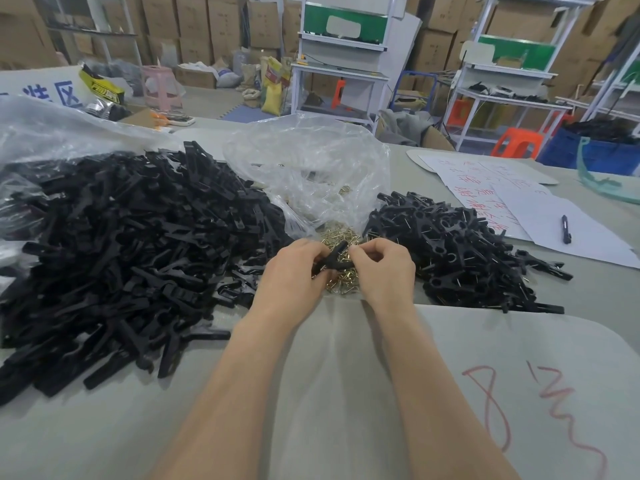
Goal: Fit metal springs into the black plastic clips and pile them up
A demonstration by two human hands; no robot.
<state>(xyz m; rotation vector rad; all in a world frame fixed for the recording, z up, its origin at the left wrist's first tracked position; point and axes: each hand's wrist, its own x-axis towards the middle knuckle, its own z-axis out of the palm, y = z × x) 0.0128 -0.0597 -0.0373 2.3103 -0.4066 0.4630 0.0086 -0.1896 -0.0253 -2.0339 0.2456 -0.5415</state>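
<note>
Both hands meet over a small heap of brass-coloured metal springs spilling from a clear plastic bag. My left hand grips one black plastic clip by its lower end. My right hand pinches the same clip near its top with thumb and forefinger; whether a spring is in those fingers is hidden. A large heap of bare black clips lies to the left. A smaller pile of clips with springs showing lies to the right.
White paper sheets with red writing and a dark pen lie at the right on the grey table. Red scribbles mark the table near me. Another clear bag sits at the far left. Shelving and cardboard boxes stand behind.
</note>
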